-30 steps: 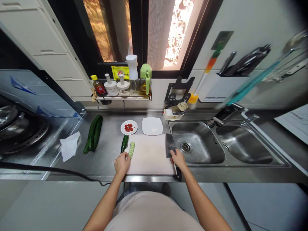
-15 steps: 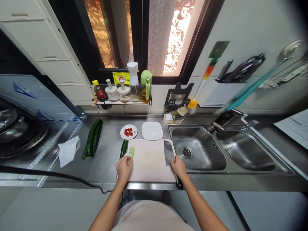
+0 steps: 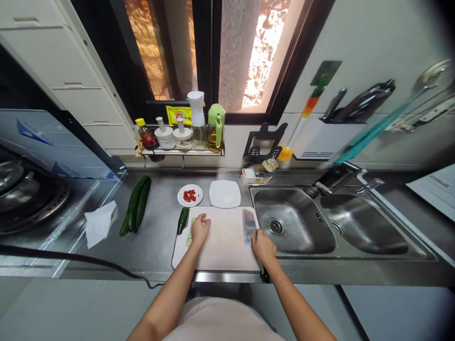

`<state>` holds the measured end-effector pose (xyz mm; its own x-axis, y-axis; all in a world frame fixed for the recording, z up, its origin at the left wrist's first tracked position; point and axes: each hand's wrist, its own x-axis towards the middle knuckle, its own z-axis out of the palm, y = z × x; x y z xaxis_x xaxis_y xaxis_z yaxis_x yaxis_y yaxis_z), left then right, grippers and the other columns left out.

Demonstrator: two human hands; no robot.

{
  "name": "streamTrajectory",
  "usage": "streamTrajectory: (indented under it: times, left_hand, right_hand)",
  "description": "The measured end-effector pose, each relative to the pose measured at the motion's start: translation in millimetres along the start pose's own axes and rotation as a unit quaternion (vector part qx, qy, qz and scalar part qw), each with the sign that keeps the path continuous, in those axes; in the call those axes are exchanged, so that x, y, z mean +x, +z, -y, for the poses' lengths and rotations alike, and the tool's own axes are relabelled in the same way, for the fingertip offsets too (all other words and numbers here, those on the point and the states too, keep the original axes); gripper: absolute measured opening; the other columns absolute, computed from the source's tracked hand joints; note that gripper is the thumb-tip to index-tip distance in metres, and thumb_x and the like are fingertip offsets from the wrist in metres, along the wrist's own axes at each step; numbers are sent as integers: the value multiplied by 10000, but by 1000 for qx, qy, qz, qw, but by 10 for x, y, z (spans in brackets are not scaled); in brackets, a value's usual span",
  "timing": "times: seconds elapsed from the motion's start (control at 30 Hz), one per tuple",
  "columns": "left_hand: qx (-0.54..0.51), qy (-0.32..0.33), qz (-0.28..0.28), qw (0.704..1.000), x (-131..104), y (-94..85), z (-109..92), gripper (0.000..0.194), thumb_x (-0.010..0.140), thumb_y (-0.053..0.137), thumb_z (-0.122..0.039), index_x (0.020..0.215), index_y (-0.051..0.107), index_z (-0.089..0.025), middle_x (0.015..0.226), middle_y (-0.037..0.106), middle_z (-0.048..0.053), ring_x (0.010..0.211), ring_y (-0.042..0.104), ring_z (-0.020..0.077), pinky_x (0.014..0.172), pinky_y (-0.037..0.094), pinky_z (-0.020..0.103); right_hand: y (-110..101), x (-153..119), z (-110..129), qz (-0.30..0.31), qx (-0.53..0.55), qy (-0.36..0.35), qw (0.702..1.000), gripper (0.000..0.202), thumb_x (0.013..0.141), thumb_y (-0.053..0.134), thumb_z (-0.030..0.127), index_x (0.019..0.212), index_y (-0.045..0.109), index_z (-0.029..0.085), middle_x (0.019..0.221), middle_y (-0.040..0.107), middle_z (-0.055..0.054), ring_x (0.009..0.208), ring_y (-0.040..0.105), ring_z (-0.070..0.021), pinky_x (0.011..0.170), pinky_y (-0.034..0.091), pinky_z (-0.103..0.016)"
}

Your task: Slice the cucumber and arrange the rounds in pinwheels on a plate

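My right hand (image 3: 264,245) is wrapped around the lower end of a cleaver (image 3: 249,227), whose broad blade lies along the right side of the white cutting board (image 3: 223,255). Over the board's left part is my left hand (image 3: 201,227), its fingers loosely curled and a little apart, with nothing visible in them. Just left of it, a short row of thin cucumber slices (image 3: 189,239) lies on the board, partly hidden by the hand. A dark green cucumber piece (image 3: 183,220) rests at the board's upper left edge.
Behind the board stand a small plate (image 3: 180,199) of chopped red bits and a white square plate (image 3: 224,194). Whole cucumbers (image 3: 137,206) and a white cloth or paper (image 3: 100,222) lie left. A double sink (image 3: 291,251) adjoins on the right. A black cable (image 3: 88,259) crosses the front left.
My left hand has moved right and slightly away from me, off the cucumber slices. More of the row's near end shows. My right hand and the cleaver have hardly moved.
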<state>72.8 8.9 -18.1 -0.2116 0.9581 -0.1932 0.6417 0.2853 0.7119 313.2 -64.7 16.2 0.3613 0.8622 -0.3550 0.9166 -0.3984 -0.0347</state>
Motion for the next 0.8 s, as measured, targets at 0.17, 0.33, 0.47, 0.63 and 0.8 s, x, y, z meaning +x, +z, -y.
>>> streamTrajectory:
  times: [0.17, 0.33, 0.47, 0.63, 0.8]
  left_hand:
    - [26, 12, 3, 1000, 309, 109, -170, 466, 803, 553, -305, 1245, 540, -159, 1043, 649, 84, 990, 598, 200, 849, 416, 268]
    - [56, 8, 22, 998, 630, 170, -324, 459, 810, 532, -282, 1253, 528, -160, 1078, 641, 112, 1014, 594, 211, 832, 417, 271]
    - [77, -19, 45, 996, 787, 225, -402, 387, 797, 541, -278, 1167, 591, -175, 1107, 645, 134, 1011, 609, 242, 815, 428, 301]
    - [82, -41, 52, 994, 884, 276, -428, 266, 768, 574, -288, 1000, 659, -190, 1059, 671, 153, 968, 634, 291, 776, 447, 349]
    - [83, -55, 62, 993, 926, 293, -419, 167, 756, 579, -251, 891, 664, -203, 998, 692, 131, 942, 644, 284, 764, 456, 342]
  right_hand:
    - [-49, 65, 22, -30, -10, -7, 999, 381, 928, 361, 392, 1213, 479, 167, 1166, 538, -143, 1029, 563, -248, 757, 434, -330]
    - [-258, 388, 175, -96, 25, -68, 993, 412, 931, 350, 348, 1270, 485, 156, 1175, 532, -133, 1092, 478, -233, 858, 376, -306]
    - [-457, 791, 405, -92, 41, -58, 993, 397, 921, 360, 345, 1217, 558, 169, 1196, 531, -144, 1139, 423, -267, 893, 352, -348]
    - [-505, 1168, 638, -39, 65, -45, 996, 360, 895, 401, 340, 1124, 624, 174, 1222, 539, -141, 1172, 411, -293, 913, 343, -388]
    - [-422, 1308, 757, -22, 74, -24, 997, 357, 858, 462, 338, 1119, 627, 160, 1216, 554, -150, 1212, 393, -305, 952, 314, -421]
